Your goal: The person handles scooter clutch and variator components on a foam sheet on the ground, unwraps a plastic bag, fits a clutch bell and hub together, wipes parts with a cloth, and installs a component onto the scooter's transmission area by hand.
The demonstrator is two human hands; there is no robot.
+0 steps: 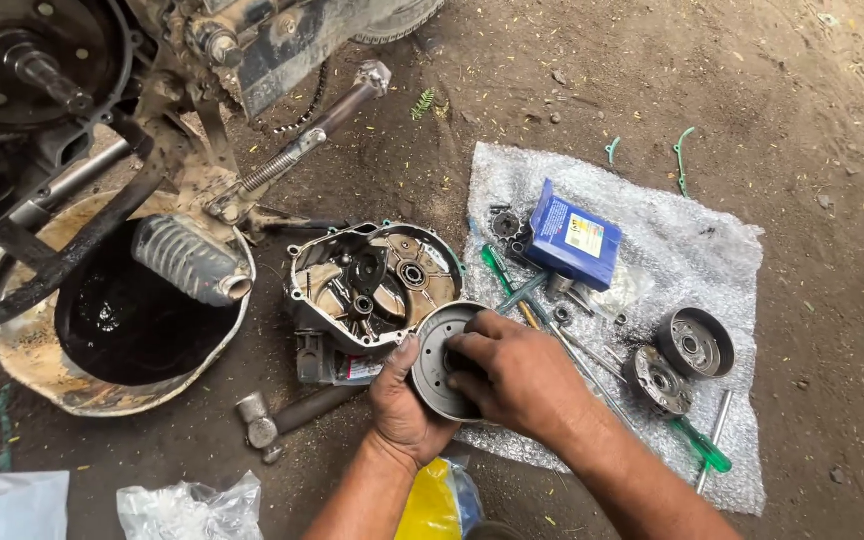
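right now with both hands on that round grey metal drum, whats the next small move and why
Probably steady the round grey metal drum with the left hand while the right hand works its fingers at the centre; the drum is tilted off the ground, over the bubble-wrap sheet edge.

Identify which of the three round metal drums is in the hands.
The drum at the sheet's left edge, gripped by both hands; the other two lie untouched to the right.

engine cover [370,285] sits left of the plastic sheet [712,250], box [574,240] on the sheet, hammer [287,415] in front, oil pan [32,350] far left.
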